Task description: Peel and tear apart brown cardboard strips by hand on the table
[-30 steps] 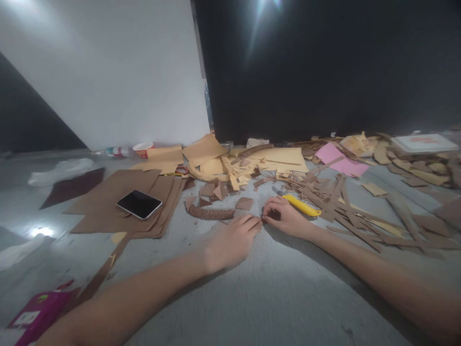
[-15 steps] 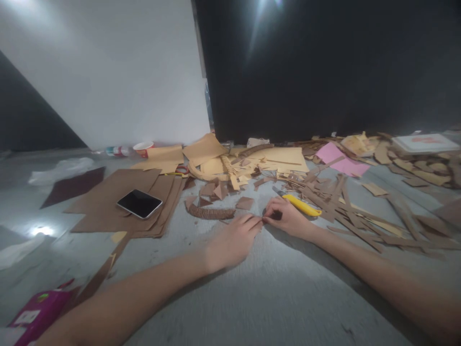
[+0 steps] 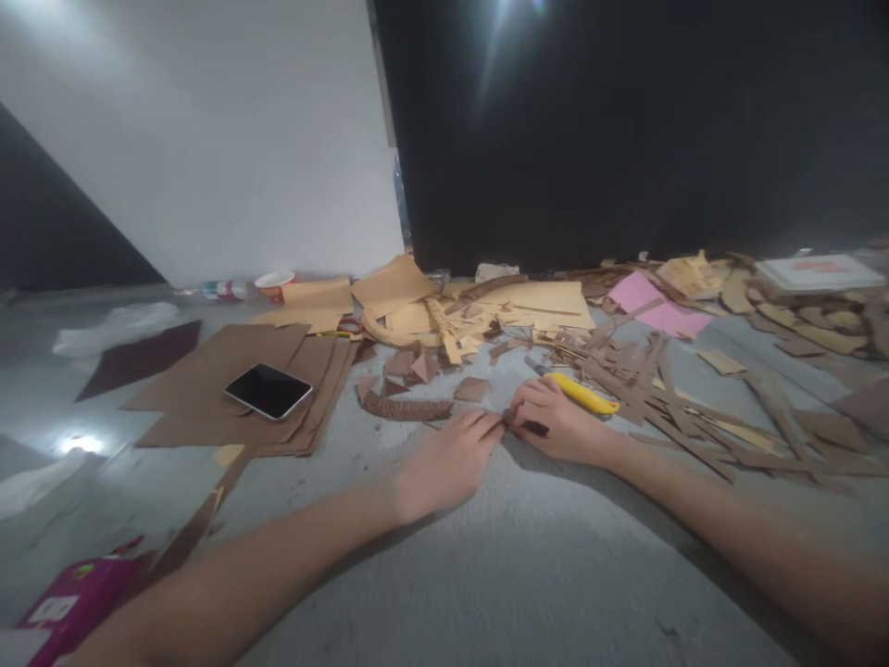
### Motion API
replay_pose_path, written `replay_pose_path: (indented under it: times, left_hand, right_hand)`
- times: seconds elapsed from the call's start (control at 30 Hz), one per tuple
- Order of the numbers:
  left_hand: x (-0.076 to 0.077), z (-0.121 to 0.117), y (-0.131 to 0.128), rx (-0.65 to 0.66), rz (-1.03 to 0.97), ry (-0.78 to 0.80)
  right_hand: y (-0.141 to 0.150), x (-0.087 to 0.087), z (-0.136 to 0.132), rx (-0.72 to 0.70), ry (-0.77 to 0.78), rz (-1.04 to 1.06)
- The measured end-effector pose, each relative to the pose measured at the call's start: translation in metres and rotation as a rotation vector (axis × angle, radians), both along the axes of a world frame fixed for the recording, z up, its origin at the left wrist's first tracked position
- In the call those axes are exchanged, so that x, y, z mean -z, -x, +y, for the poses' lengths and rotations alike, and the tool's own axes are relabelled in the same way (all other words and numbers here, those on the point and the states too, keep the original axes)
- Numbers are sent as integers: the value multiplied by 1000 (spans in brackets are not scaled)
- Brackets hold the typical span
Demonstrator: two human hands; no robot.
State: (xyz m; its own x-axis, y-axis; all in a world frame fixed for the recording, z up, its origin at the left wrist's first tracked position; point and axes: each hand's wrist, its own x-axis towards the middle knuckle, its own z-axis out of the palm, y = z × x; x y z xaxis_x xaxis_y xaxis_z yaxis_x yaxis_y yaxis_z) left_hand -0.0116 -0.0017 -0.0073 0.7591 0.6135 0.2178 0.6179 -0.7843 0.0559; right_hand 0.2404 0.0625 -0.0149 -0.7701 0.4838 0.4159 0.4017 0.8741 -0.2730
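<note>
My left hand (image 3: 448, 468) rests low over the grey surface, its fingers pressed together at the tips. Against them, my right hand (image 3: 556, 426) pinches with thumb and forefinger. Between the two sets of fingertips is a small dark brown piece (image 3: 507, 420), mostly hidden; its exact kind cannot be made out. Just beyond my left hand lies a curved, ridged brown paper piece (image 3: 406, 408), with a brown paper scrap (image 3: 471, 389) beside it. A yellow utility knife (image 3: 582, 394) lies right behind my right hand, blade pointing away to the left.
On the left, a phone (image 3: 269, 392) sits on stacked brown paper sheets (image 3: 187, 408). Brown strips (image 3: 684, 421) are heaped at right. Tan paper (image 3: 548, 304), scissors (image 3: 352, 326), a cup (image 3: 273, 284) and pink paper (image 3: 659, 306) lie farther back. A purple box (image 3: 80, 602) is at near left.
My right hand's fingers have turned and curled slightly lower at the meeting point. My left hand stays nearly where it was, and the things around have not moved.
</note>
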Motion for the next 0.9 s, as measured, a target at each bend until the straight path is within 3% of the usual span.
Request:
replay_pose_path:
  times: [0.2, 0.37, 0.47, 0.63, 0.9]
  left_hand:
    - [0, 0, 0, 15, 30, 3]
    - [1, 1, 2, 19, -9, 45]
    - [3, 1, 3, 8, -136, 85]
    - [5, 2, 3, -138, -455, 162]
    - [8, 5, 2, -89, -458, 187]
  right_hand:
    - [-4, -6, -1, -51, -141, -114]
    - [-5, -9, -1, -85, -147, -129]
    - [-6, -9, 1, -84, -130, -130]
    - [-7, -6, 2, -76, -176, -157]
    - [2, -4, -7, -8, -429, -305]
